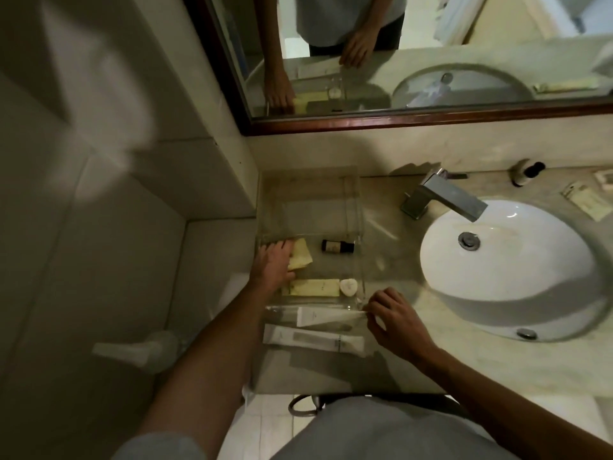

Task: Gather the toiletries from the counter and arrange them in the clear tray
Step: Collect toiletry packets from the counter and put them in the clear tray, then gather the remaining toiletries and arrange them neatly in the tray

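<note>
The clear tray [360, 207] stands on the counter left of the sink. Inside it lie a yellow packet [302, 254], a small dark bottle [336, 246], a long yellow box [315, 287] and a white round soap [348, 287]. My left hand [273, 265] rests flat inside the tray, fingers on the yellow packet's left side. Near the tray's front edge lies a clear-wrapped white item [315, 316], and in front of that a white tube [315, 338]. My right hand [393, 322] pinches the right end of the clear wrapper at the tray's front right corner.
A white basin [504, 277] with a chrome faucet [447, 197] fills the right of the counter. Behind it stand a dark-capped bottle [527, 172] and yellow packets [585, 202]. A wood-framed mirror [398, 121] hangs above. A tiled wall closes the left.
</note>
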`<control>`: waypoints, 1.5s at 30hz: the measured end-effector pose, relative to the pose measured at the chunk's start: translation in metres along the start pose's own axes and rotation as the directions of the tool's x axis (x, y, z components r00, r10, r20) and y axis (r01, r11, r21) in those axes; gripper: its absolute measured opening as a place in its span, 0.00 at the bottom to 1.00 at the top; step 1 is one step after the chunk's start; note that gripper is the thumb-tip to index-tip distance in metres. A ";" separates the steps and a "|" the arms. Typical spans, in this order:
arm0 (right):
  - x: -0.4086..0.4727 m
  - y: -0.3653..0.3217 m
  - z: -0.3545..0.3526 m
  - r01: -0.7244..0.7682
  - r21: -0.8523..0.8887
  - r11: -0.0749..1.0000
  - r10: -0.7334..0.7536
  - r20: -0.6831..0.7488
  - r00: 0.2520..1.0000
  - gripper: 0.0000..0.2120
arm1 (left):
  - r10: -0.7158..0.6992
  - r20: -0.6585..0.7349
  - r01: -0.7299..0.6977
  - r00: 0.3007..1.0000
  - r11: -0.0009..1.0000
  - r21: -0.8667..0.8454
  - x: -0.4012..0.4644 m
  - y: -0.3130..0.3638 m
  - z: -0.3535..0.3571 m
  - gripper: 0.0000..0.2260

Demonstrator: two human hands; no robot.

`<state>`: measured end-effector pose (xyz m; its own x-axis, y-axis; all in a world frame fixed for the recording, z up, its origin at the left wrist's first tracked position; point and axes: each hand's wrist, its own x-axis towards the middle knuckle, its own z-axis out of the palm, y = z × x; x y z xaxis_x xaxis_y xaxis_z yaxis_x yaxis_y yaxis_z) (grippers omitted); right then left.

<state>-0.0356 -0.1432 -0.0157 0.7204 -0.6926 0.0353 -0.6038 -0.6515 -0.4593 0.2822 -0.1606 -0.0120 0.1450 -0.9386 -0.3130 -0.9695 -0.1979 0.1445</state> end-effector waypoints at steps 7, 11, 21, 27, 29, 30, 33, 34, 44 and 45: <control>0.003 -0.004 -0.001 -0.011 -0.021 1.000 0.010 -0.018 1.000 0.09 | 0.040 -0.019 -0.039 0.999 0.998 0.057 0.006 -0.007 -0.006 0.33; 0.019 -0.016 0.003 0.032 -0.040 0.999 -0.032 -0.003 0.999 0.10 | 0.018 -0.080 -0.012 0.997 0.997 0.073 0.000 -0.009 -0.008 0.32; 0.021 -0.028 0.017 0.065 -0.037 0.997 -0.065 0.002 0.998 0.09 | 0.078 -0.161 -0.059 0.984 0.991 0.123 -0.006 -0.022 -0.004 0.30; 0.015 -0.035 0.044 0.070 -0.012 0.997 -0.069 0.034 0.997 0.11 | 0.090 -0.132 -0.084 0.987 0.995 0.051 -0.006 -0.021 0.000 0.29; 0.018 -0.037 0.052 0.024 0.003 1.000 -0.024 0.086 0.996 0.15 | 0.055 -0.121 -0.055 0.991 0.998 -0.001 -0.005 -0.020 0.001 0.28; 0.017 -0.037 0.055 0.003 0.011 1.000 -0.004 0.109 0.994 0.17 | 0.043 -0.123 -0.047 0.991 0.998 -0.030 -0.006 -0.021 0.002 0.28; 0.011 -0.035 0.051 -0.059 0.061 0.996 0.052 0.104 0.993 0.18 | 0.093 -0.148 -0.099 0.985 0.995 -0.030 -0.009 -0.022 0.008 0.26; 0.007 -0.032 0.045 -0.076 0.083 0.994 0.070 0.075 0.995 0.17 | 0.130 -0.170 -0.130 0.977 0.991 0.010 -0.011 -0.019 0.009 0.26; -0.080 0.136 -0.062 -0.392 0.036 0.919 0.393 -0.158 0.906 0.10 | 0.298 -0.449 -0.372 0.842 0.924 -0.084 -0.010 0.176 0.026 0.16; -0.091 0.164 -0.074 -0.441 0.005 0.897 0.437 -0.154 0.886 0.11 | 0.310 -0.423 -0.391 0.851 0.913 -0.118 -0.008 0.205 0.030 0.17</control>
<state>-0.2259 -0.2099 -0.0287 0.3224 -0.9461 -0.0328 -0.8580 -0.2773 -0.4324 0.0763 -0.1849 -0.0075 -0.0937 -0.9800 0.1757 -0.9182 0.1533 0.3654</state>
